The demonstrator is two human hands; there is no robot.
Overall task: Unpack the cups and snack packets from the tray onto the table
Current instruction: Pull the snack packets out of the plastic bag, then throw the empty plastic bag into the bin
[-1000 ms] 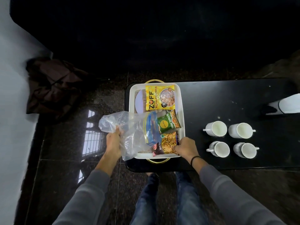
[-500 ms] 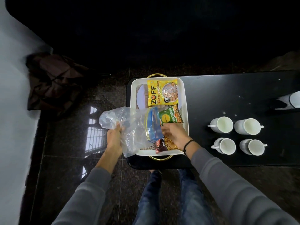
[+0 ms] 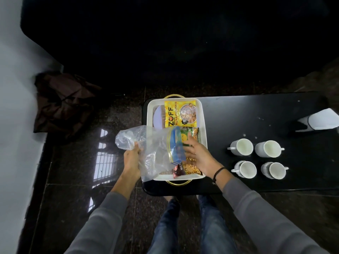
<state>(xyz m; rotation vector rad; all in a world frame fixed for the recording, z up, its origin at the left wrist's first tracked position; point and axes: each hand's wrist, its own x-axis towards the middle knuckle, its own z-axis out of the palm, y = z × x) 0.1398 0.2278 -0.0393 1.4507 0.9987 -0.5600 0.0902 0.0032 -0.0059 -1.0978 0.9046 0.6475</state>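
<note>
A white tray (image 3: 204, 123) with gold handles sits at the left end of the black table (image 3: 256, 121). In it lie a yellow soya chunks packet (image 3: 180, 114), a green packet (image 3: 187, 133) and a red-and-yellow mixture packet (image 3: 185, 169). My left hand (image 3: 131, 160) is shut on a clear plastic bag (image 3: 148, 145) that hangs over the tray's left rim. A blue packet (image 3: 177, 146) sits at the bag's mouth, and my right hand (image 3: 200, 154) rests its fingers on it. Whether those fingers grip it is unclear. Several white cups (image 3: 242, 146) stand on the table to the right.
A white upright object (image 3: 319, 120) stands at the table's far right edge. A dark brown bag (image 3: 62, 103) lies on the glossy floor by the left wall. My knees (image 3: 192, 226) are in front of the table's near edge.
My right hand moved from the tray's near right corner up to the blue packet at the bag's mouth. My left hand kept hold of the plastic bag.
</note>
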